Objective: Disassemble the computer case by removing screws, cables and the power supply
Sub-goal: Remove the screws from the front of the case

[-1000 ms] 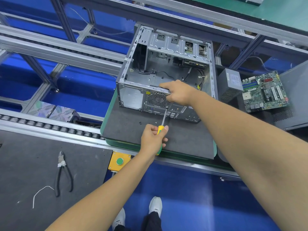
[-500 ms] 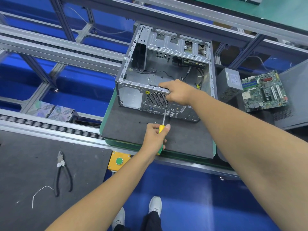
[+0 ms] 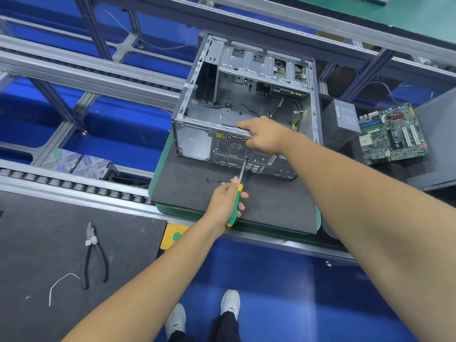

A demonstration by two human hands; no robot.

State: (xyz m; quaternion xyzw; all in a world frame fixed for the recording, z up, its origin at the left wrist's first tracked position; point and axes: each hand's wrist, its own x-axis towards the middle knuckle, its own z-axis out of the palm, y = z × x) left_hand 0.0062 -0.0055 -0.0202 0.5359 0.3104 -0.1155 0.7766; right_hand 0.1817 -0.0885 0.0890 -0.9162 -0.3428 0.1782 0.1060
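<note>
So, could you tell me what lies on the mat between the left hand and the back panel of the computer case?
In the head view, small loose screws lie on the dark mat between the left hand and the computer case.

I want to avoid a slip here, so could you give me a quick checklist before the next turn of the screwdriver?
1. Left hand grips the screwdriver handle: ok.
2. Right hand steadies the computer case at its rear top edge: ok.
3. Tip seated in a screw head: cannot tell.
4. Case rests flat on the dark mat: ok.
5. Loose screws lie clear of the shaft: ok.
</note>
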